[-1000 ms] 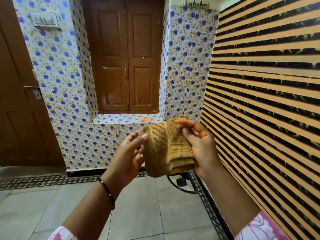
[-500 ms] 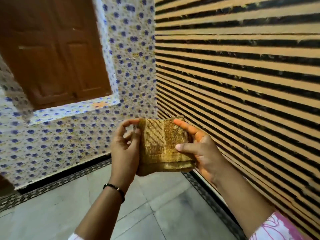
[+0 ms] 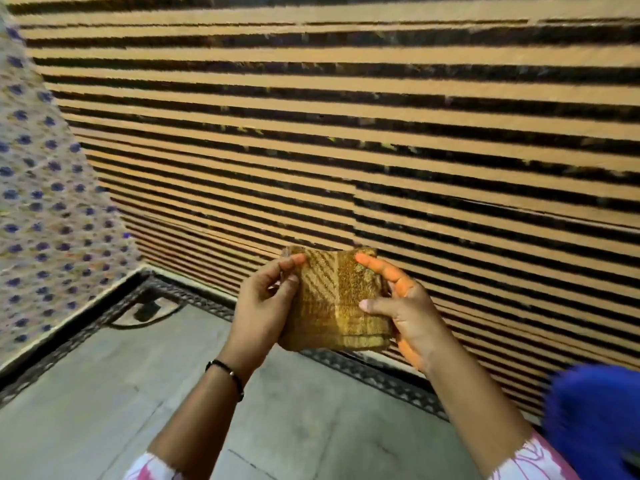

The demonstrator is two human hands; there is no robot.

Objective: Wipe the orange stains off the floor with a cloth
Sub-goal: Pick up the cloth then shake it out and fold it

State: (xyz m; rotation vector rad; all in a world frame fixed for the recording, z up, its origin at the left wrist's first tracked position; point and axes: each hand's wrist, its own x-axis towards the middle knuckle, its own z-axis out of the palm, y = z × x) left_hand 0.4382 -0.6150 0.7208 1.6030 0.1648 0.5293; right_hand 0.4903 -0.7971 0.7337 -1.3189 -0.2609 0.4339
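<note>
Both hands share the grip on a folded mustard-yellow cloth (image 3: 334,301), held upright in the air near the middle of the view, well above the floor (image 3: 104,393). At about nine o'clock of the cloth, the left hand (image 3: 263,306) curls its fingers round the cloth's left edge, with a dark band on its wrist; at three o'clock, the right hand (image 3: 403,306) pinches the right edge, thumb on the near face and forefinger laid along the top corner. Orange colouring shows on the right hand's forefinger and along the heel of its palm. Behind, from twelve to three o'clock, stands a wall of orange and black stripes (image 3: 381,133); at nine o'clock is a wall of blue-flowered tiles (image 3: 38,220), with a dark patterned border (image 3: 374,375) running along the foot of both walls. A blurred blue shape (image 3: 595,417) sits at four o'clock, too smeared to name. As for progress, I judge the wiping has not begun: the cloth touches nothing, and no orange stain can be made out on the grey tiles in view. All of the real work seems left to do: finding the stains, lowering the cloth and rubbing them away.
</note>
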